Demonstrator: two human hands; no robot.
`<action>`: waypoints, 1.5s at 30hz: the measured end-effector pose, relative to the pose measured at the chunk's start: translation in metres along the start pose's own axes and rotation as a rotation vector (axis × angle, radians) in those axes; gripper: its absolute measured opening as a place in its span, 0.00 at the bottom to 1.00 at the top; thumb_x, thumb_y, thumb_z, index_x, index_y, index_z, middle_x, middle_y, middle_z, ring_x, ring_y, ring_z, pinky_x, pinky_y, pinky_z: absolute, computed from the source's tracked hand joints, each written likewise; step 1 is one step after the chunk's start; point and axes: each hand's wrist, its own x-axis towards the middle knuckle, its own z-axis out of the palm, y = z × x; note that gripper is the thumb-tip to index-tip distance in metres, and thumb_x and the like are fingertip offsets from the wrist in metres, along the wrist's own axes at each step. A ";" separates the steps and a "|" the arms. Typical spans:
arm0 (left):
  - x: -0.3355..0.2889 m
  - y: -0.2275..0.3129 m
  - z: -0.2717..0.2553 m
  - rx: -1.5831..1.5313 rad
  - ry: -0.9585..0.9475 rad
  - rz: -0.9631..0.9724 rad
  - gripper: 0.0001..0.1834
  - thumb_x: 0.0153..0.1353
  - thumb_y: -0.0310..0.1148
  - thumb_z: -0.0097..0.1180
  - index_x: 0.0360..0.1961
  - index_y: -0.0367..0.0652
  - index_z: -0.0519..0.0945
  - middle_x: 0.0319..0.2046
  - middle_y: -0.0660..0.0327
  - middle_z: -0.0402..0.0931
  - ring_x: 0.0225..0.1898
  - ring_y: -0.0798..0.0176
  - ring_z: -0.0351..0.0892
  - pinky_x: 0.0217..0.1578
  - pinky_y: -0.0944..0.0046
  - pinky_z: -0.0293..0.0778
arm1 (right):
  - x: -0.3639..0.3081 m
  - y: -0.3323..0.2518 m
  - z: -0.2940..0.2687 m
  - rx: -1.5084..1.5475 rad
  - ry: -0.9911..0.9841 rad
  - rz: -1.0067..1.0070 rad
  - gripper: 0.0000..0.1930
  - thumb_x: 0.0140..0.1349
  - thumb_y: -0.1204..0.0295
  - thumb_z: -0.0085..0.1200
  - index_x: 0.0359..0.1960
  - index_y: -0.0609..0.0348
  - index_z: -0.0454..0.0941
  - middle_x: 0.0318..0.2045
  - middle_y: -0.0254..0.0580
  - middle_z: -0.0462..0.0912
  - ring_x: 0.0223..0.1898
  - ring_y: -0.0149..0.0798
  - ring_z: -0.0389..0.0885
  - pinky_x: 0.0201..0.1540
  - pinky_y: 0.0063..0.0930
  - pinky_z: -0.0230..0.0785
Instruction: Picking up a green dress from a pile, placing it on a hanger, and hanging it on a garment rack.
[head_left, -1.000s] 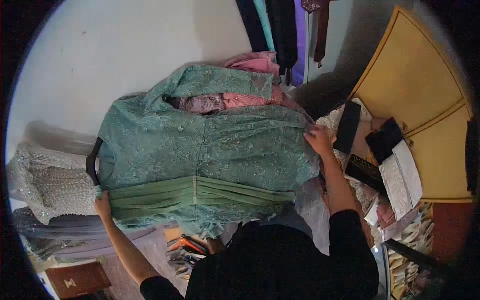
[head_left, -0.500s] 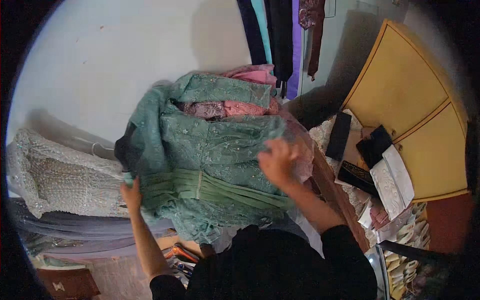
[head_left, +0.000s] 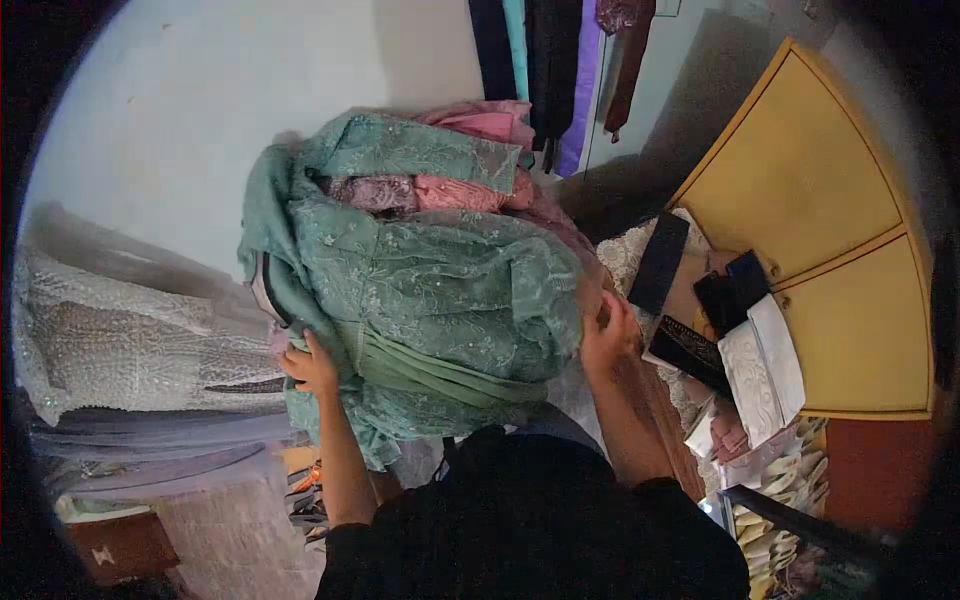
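Observation:
A green lace dress [head_left: 430, 270] with pale floral embroidery lies spread in front of me, one sleeve [head_left: 420, 150] across its far side and a pleated green sash [head_left: 430, 368] nearer my body. My left hand [head_left: 313, 370] is closed on the dress's left edge, beside a dark-edged neck opening [head_left: 266, 290]. Beside the dress's right edge is my right hand [head_left: 610, 338], fingers apart and slightly bent, close to a sheer pinkish fabric; nothing shows in its grasp. Pink garments [head_left: 460, 192] show beneath the dress.
A beaded silvery garment [head_left: 140, 340] lies at left, above grey-lilac fabric [head_left: 190, 450]. At right, black and white folded pieces [head_left: 755, 360] rest by a yellow cabinet [head_left: 800, 180]. Strips of cloth [head_left: 550, 80] hang at the back. Several pale shoe-like items [head_left: 780, 510] sit lower right.
My left hand has moved right and toward the dress's middle. The right hand has come down from over the dress to its right edge, and the right sleeve now lies folded there.

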 end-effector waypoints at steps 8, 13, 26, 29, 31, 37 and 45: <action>0.021 -0.030 0.002 0.252 0.163 -0.025 0.38 0.54 0.68 0.40 0.57 0.53 0.65 0.60 0.58 0.56 0.63 0.52 0.51 0.51 0.30 0.47 | 0.045 -0.050 0.011 -0.513 -0.648 -0.005 0.54 0.34 0.50 0.68 0.64 0.51 0.51 0.62 0.55 0.49 0.65 0.58 0.40 0.59 0.65 0.33; 0.020 -0.036 0.025 0.107 -0.078 -0.020 0.37 0.55 0.65 0.41 0.55 0.48 0.70 0.54 0.49 0.67 0.56 0.42 0.62 0.52 0.38 0.55 | 0.034 -0.050 0.013 -0.606 -0.593 0.056 0.61 0.31 0.49 0.68 0.66 0.50 0.42 0.66 0.50 0.40 0.67 0.58 0.34 0.56 0.72 0.32; -0.020 0.028 -0.054 -0.078 0.311 0.180 0.19 0.56 0.46 0.52 0.47 0.52 0.76 0.53 0.54 0.67 0.54 0.47 0.64 0.53 0.49 0.58 | 0.078 -0.030 0.016 -0.458 -0.900 0.126 0.13 0.45 0.62 0.58 0.31 0.55 0.81 0.55 0.47 0.66 0.60 0.54 0.55 0.58 0.55 0.46; -0.101 0.103 -0.088 -0.236 0.129 0.793 0.20 0.50 0.39 0.60 0.43 0.40 0.75 0.50 0.48 0.67 0.52 0.47 0.65 0.54 0.52 0.58 | 0.034 -0.045 0.030 -0.385 -0.353 -0.136 0.09 0.44 0.67 0.60 0.29 0.52 0.82 0.51 0.43 0.69 0.53 0.52 0.62 0.52 0.52 0.55; -0.163 0.144 -0.107 -0.295 -0.338 0.916 0.27 0.39 0.48 0.66 0.41 0.50 0.77 0.60 0.50 0.55 0.62 0.42 0.49 0.58 0.43 0.42 | 0.011 -0.101 0.023 -0.441 -0.294 -0.382 0.09 0.47 0.65 0.60 0.31 0.50 0.82 0.55 0.42 0.65 0.58 0.55 0.56 0.57 0.57 0.46; -0.193 0.178 -0.068 -0.253 -0.702 1.193 0.37 0.33 0.46 0.63 0.51 0.57 0.72 0.64 0.51 0.48 0.66 0.42 0.40 0.57 0.32 0.33 | -0.025 -0.113 0.025 -0.455 -0.493 -0.437 0.12 0.55 0.60 0.55 0.42 0.28 0.80 0.63 0.43 0.54 0.65 0.58 0.41 0.54 0.75 0.28; -0.209 0.279 0.012 0.095 -0.535 1.623 0.24 0.47 0.54 0.57 0.43 0.55 0.80 0.64 0.53 0.51 0.66 0.48 0.44 0.56 0.31 0.39 | -0.053 -0.101 0.025 -0.496 -0.603 -0.489 0.17 0.54 0.61 0.52 0.46 0.21 0.77 0.63 0.46 0.54 0.65 0.59 0.38 0.53 0.74 0.29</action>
